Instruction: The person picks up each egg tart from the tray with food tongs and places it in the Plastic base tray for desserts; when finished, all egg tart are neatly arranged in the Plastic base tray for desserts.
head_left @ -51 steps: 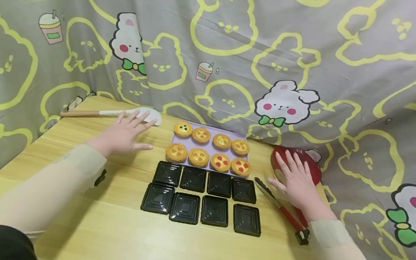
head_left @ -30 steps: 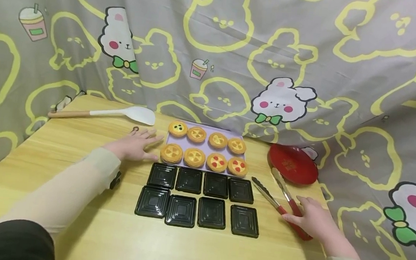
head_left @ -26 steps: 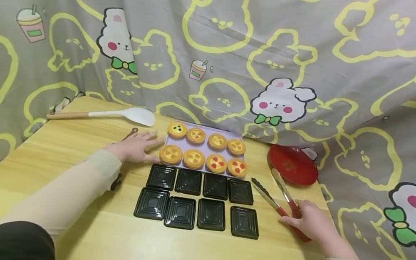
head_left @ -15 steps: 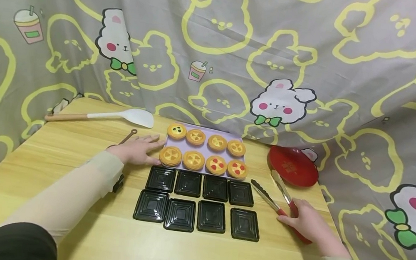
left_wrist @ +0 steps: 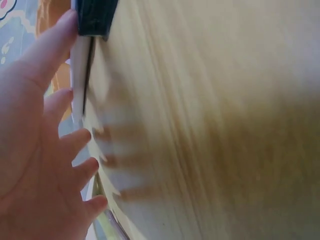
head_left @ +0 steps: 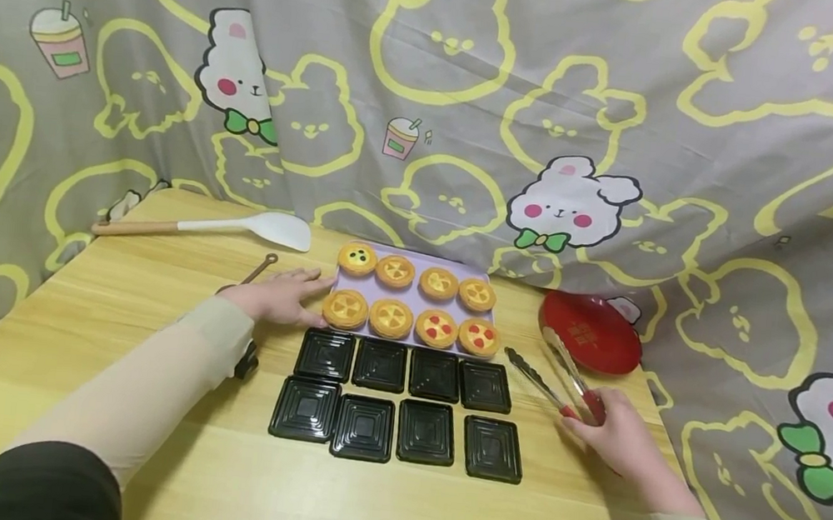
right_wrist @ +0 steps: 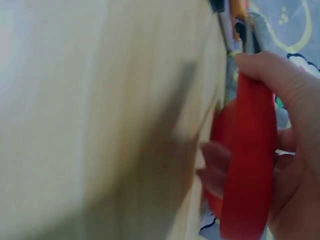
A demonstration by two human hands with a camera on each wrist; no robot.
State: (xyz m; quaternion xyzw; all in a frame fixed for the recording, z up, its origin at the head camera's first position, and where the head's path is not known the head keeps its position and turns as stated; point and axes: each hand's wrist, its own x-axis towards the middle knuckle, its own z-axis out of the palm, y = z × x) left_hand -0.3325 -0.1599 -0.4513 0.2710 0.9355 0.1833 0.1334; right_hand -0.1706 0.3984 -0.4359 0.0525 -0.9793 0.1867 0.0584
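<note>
In the head view my left hand (head_left: 281, 295) reaches to the left edge of a lilac tray (head_left: 416, 301), its fingers stretched out and spread. The left wrist view shows the thumb and fingertips right at the tray's side (left_wrist: 79, 80). Two rows of tarts (head_left: 391, 319) fill the tray, some topped with red pieces. On the right, my right hand (head_left: 621, 437) grips a pair of tongs (head_left: 593, 404) by the red handles, thumb on one arm and fingers round the other. The tongs' arms are spread, tips toward the tray, and their shadow falls on the table in the right wrist view.
Two rows of black square plastic trays (head_left: 363, 428) lie in front of the tart tray. A red plate (head_left: 590, 331) is at the back right, beyond the tongs. A white spatula (head_left: 280, 230) and a thin brown handle (head_left: 263, 266) lie left. A patterned curtain (head_left: 453, 37) hangs behind.
My left hand has come down from above the table to the tray's left edge. The right hand has moved down from over the red plate and taken hold of the tongs.
</note>
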